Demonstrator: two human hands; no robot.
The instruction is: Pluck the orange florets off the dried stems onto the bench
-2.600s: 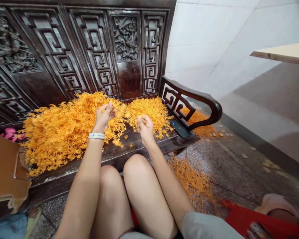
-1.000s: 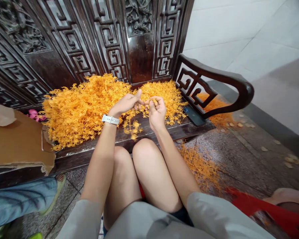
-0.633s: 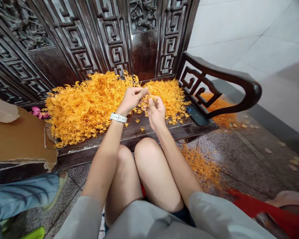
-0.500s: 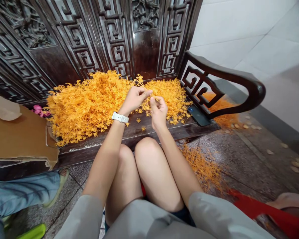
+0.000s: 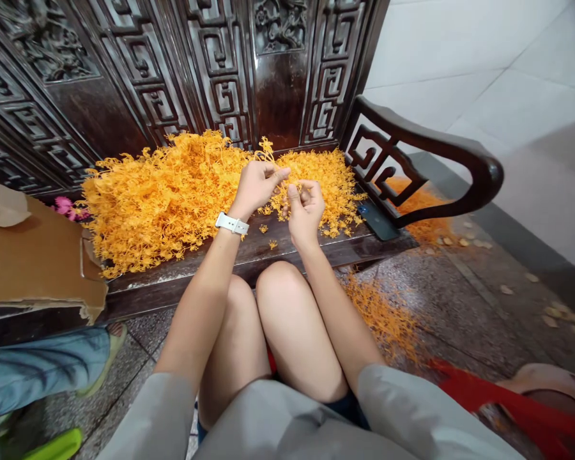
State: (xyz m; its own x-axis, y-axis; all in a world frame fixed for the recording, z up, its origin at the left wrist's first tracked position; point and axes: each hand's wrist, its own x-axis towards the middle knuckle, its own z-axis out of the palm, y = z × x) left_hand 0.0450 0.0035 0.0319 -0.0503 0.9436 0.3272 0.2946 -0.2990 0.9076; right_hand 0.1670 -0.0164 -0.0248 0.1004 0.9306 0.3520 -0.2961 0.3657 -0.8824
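Observation:
My left hand, with a pale watch on its wrist, is closed on a yellow-orange plastic flower sprig whose branched tip sticks up behind the knuckles. Just to its right, my right hand is curled with thumb and forefinger close together. Orange shows by those fingertips, but whether it is a held piece or the heap behind cannot be made out. Both hands hover above the bench's front part. Left of them rises a large pile of sprigs; behind and right lies a lower heap of small flower heads.
The dark carved bench has a curved armrest at right, with a phone beside it. A cardboard box stands at left. Orange stems litter the floor. Another person's jeans-clad leg is at lower left.
My right hand has drawn slightly down and away from the left fingertips. The left hand keeps the sprig; the whole view has shifted a little.

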